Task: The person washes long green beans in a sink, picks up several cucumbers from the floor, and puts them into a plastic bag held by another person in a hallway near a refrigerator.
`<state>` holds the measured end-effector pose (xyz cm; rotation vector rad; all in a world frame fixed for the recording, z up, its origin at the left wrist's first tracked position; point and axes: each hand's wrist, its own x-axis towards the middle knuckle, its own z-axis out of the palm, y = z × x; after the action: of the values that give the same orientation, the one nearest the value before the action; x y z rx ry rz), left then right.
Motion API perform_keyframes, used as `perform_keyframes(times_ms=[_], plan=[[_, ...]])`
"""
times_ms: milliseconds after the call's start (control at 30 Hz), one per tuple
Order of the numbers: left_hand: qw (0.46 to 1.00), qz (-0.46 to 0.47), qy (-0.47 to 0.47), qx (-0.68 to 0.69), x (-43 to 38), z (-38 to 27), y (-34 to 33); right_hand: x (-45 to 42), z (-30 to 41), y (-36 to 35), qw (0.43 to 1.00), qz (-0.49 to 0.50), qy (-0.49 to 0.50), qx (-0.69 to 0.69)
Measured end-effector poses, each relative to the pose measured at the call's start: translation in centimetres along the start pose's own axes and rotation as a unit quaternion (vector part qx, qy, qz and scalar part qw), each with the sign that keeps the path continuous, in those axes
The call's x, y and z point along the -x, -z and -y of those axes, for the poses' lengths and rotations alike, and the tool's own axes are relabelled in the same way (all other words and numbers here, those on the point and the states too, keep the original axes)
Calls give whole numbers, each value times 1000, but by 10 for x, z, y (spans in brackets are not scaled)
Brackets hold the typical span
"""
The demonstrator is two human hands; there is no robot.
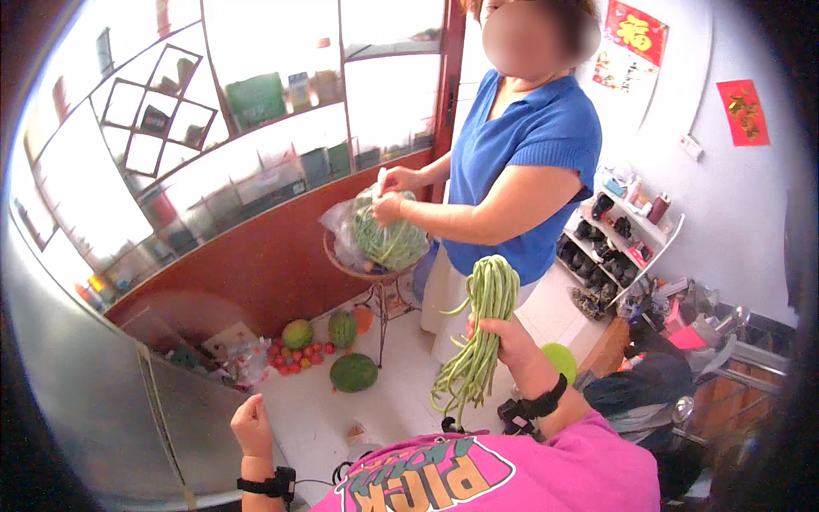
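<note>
My right hand (510, 338) grips a bundle of long green yardlong beans (492, 288) around its middle. The upper part loops over above my fist, and the loose ends hang below it. On the left, my left hand (249, 422) is raised in a closed fist near the grey fridge-like cabinet (96, 384), with nothing seen in it. Across from me a person in a blue top (524, 147) holds the neck of a clear plastic bag of green vegetables (387, 233) with both hands. That bag rests on a round wire-legged stand (379, 301).
Watermelons (354, 372) and red fruit (297, 358) lie on the tiled floor by the window wall. A shoe rack (617, 243) stands at the right wall. Nearer me on the right are a lime-green round object (560, 363) and a heap of dark clothes (646, 390).
</note>
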<state>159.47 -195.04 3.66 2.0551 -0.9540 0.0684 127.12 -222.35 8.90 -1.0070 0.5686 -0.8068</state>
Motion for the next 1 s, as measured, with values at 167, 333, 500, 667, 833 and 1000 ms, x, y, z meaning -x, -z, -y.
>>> perform_keyframes(times_ms=[167, 333, 500, 667, 833, 1000], plan=[[989, -2, -144, 21, -55, 12, -34, 0, 5, -19, 991, -93, -42, 85], [989, 18, -143, -26, -93, 18, -34, -12, 2, -31, 996, -88, -27, -4], [994, 22, -61, 85, -122, 56, -36, -17, -12, -38, 992, -121, 26, -20], [990, 88, -52, 102, -151, 53, -56, -27, -19, -59, 990, -135, 25, -7], [974, 204, -17, 96, -177, 44, -93, -27, -23, -79, 984, -167, 61, 14], [953, 210, -159, 151, -189, 16, -130, -24, -15, -88, 980, -179, 82, 17]])
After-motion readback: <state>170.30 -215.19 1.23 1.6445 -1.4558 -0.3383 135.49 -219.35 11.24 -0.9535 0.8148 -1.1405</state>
